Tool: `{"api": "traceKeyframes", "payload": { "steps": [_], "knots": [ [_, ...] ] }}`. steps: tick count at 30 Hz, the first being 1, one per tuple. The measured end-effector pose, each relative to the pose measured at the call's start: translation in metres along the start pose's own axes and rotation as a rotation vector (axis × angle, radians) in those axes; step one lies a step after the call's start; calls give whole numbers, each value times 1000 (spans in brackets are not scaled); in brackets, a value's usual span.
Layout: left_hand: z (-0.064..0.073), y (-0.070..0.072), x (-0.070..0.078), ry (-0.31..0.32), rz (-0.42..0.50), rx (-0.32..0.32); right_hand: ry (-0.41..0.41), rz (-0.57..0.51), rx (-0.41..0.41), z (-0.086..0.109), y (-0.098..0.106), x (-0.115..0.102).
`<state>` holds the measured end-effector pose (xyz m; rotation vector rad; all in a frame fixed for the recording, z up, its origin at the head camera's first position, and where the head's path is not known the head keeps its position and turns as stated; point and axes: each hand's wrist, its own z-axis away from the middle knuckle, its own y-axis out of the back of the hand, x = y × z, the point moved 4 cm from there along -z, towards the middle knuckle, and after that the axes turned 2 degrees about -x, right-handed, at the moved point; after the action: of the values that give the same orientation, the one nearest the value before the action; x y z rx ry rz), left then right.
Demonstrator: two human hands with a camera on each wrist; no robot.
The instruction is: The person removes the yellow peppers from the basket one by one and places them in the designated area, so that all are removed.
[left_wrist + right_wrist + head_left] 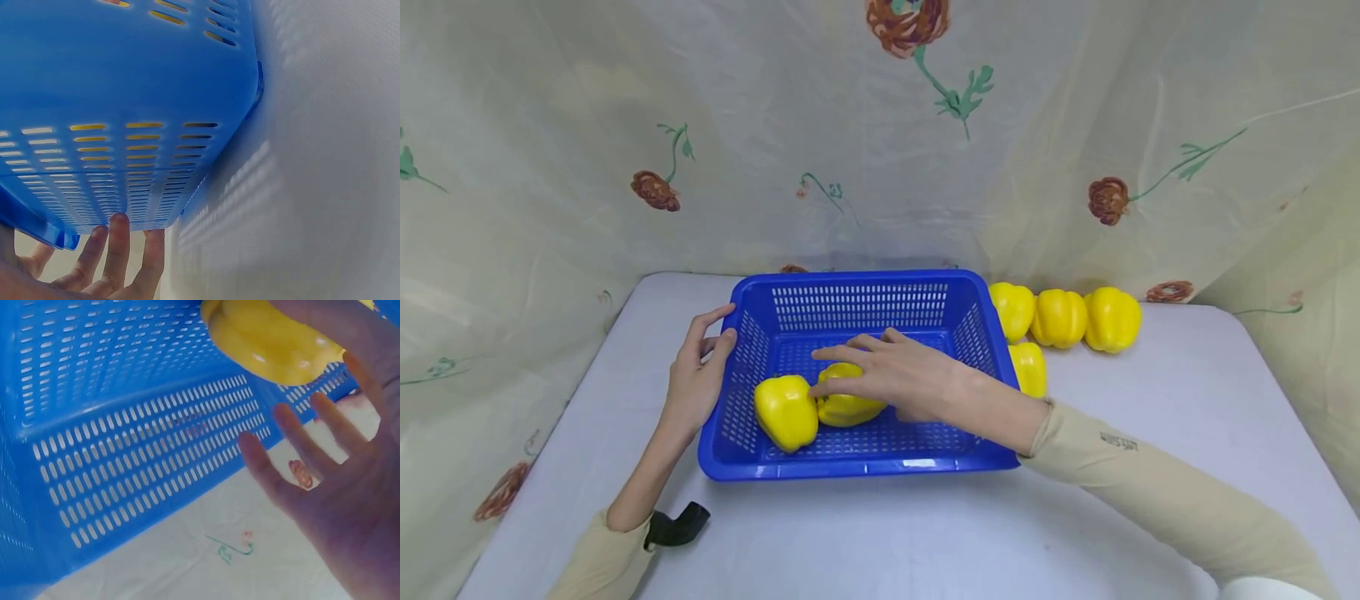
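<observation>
A blue plastic basket (865,471) with slotted walls stands on the table. Two yellow bell peppers lie inside, a left pepper (786,412) and a right pepper (842,408) side by side. Over the right pepper is my right hand (902,375), fingers spread and partly covering it. The right wrist view shows the hand (350,494) with loose fingers beside the pepper (269,344); whether it touches is unclear. My left hand (696,379) touches the basket's left rim, and its fingers (119,250) reach along the outer wall in the left wrist view.
Right of the basket, three yellow bell peppers (1060,318) stand in a row, with another pepper (1030,369) nearer, partly hidden by the basket. A flowered curtain (760,200) hangs behind and around the white table (865,542). A black strap-like piece (677,525) sits at the left sleeve.
</observation>
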<state>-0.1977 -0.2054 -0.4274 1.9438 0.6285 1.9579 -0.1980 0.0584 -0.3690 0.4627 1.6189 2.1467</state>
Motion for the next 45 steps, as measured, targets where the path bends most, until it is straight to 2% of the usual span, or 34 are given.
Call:
{"api": "traceKeyframes", "payload": {
  "steps": [3,7,12,18,24,28,36,45],
  "knots": [
    [-1,0,1,0,-1,1,38,24,5,-3,0,-3],
    [-1,0,1,4,-2,2,36,46,19,-5,-2,-4],
    [-1,0,1,7,-2,1,-28,77,60,-5,-3,0],
    [0,1,1,3,1,-4,-100,76,39,-5,-5,5],
    [0,2,1,-4,7,-6,-67,108,52,-11,-8,2],
    [0,1,0,3,2,-8,-54,90,43,-14,-12,-1],
    [-1,2,1,-1,10,-4,-33,159,70,-13,-14,-4],
    [0,1,1,5,13,-8,-36,148,81,-9,-10,-3]
  ]
}}
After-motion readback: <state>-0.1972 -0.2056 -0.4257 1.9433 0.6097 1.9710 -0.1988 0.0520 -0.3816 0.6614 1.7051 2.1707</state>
